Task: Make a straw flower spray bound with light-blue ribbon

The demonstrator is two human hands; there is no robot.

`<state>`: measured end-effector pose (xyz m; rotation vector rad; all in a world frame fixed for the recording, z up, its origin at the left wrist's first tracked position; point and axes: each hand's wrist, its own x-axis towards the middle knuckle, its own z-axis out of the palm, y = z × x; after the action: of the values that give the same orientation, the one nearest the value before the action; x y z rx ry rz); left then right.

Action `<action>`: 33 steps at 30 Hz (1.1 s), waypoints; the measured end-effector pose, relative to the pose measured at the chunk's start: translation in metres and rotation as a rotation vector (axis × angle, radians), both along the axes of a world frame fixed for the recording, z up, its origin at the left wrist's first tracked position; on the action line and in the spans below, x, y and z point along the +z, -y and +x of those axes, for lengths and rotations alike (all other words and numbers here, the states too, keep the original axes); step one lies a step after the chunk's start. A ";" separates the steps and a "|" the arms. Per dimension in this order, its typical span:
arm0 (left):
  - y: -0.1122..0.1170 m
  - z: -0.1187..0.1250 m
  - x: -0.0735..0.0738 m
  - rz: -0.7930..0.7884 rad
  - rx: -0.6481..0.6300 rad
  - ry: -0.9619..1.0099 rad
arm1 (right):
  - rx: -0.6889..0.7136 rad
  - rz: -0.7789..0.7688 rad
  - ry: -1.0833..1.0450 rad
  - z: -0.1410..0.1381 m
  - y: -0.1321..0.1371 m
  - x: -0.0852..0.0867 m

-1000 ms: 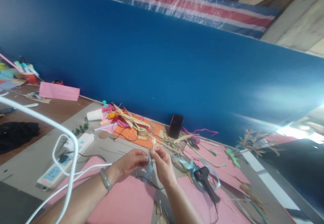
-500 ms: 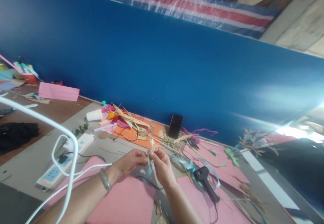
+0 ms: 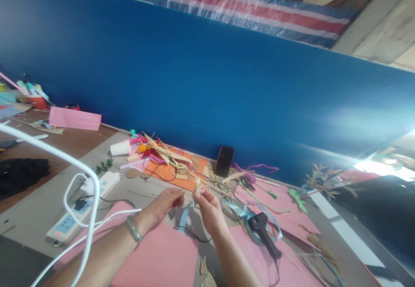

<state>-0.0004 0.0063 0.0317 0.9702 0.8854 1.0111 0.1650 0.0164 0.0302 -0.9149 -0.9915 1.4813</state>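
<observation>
My left hand [image 3: 165,207] and my right hand [image 3: 209,209] meet above a pink paper sheet [image 3: 162,256]. The right hand pinches a small tuft of straw-coloured strips [image 3: 198,186], and a light blue ribbon [image 3: 184,215] hangs down from it between the hands. My left hand's fingers are closed on the ribbon's upper part, a little apart from the right hand. A green bangle sits on my left wrist.
A black glue gun [image 3: 263,233] lies to the right on loops of blue ribbon. A white power strip [image 3: 81,202] and white cables lie to the left. Behind are an orange sheet [image 3: 171,170] with craft scraps, a paper cup [image 3: 120,148] and a dark phone [image 3: 225,161] leaning on the blue wall.
My left hand has drawn slightly left, away from the right, and the blue ribbon now hangs more visibly between them. The straw tuft stays in the right hand.
</observation>
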 end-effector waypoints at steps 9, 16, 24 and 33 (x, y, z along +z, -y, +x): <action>-0.004 -0.002 -0.003 -0.060 -0.026 0.055 | 0.061 0.005 0.014 -0.001 0.001 -0.004; -0.002 -0.004 0.001 -0.128 -0.090 0.025 | 0.163 0.022 -0.012 -0.003 0.002 -0.007; 0.000 -0.003 0.001 -0.176 -0.129 0.041 | 0.166 -0.001 0.004 -0.006 0.005 -0.002; -0.004 -0.003 -0.006 0.058 -0.071 -0.027 | 0.068 0.038 0.060 -0.001 0.004 -0.005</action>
<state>-0.0037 0.0105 0.0258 1.0594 0.8416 0.9700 0.1642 0.0128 0.0256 -0.9112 -1.1010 1.4943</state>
